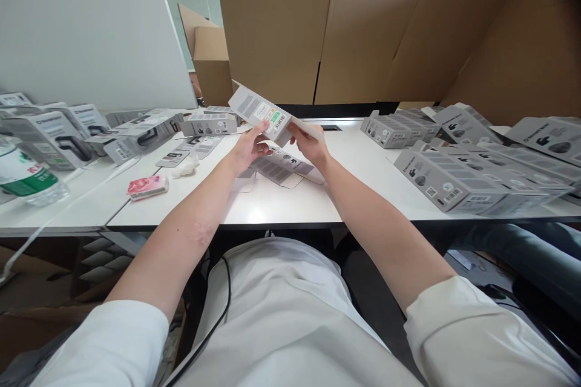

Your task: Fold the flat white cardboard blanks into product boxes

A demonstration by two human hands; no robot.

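Both of my hands hold one grey product box (259, 111) above the white table (290, 199), tilted with its far end up to the left. My left hand (251, 146) pinches its near edge by the barcode label. My right hand (311, 144) grips the near right end. Under my hands lies a flattened grey carton (280, 169) on the table.
Grey boxes are stacked at the right (447, 184) and at the left (136, 136). A pink packet (147, 186) and crumpled white paper (186, 167) lie left of centre. A green-labelled bottle (25, 178) stands at the far left. Brown cardboard cartons (363, 24) rise behind.
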